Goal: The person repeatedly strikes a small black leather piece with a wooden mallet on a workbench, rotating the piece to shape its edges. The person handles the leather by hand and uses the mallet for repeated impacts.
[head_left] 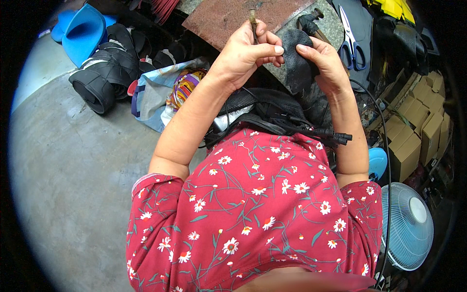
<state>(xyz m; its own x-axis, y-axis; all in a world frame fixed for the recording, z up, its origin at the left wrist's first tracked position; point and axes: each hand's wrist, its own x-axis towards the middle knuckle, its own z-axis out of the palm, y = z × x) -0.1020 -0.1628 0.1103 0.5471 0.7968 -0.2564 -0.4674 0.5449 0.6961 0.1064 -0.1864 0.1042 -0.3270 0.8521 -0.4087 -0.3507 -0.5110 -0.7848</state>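
My right hand [331, 65] is closed on a curved piece of black leather [296, 58], thumb on its face and fingers behind. The piece has a grained surface and hangs upright between my hands. My left hand [245, 51] is closed round a thin brush-like stick [253, 27] with a pale yellowish tip pointing away from me. The thumb and fingertips of that hand come up to the leather's left edge; whether they grip it I cannot tell. Both hands are above the near edge of a work surface, where a reddish-brown board [214, 22] lies.
Blue-handled scissors [351, 46] lie on dark material at the far right. Stacked black shoe parts [109, 73], blue shaped pieces [85, 34] and a patterned bag [160, 97] are on the left. Cardboard boxes [413, 126], a fan [408, 226] and a black cable [386, 146] are on the right.
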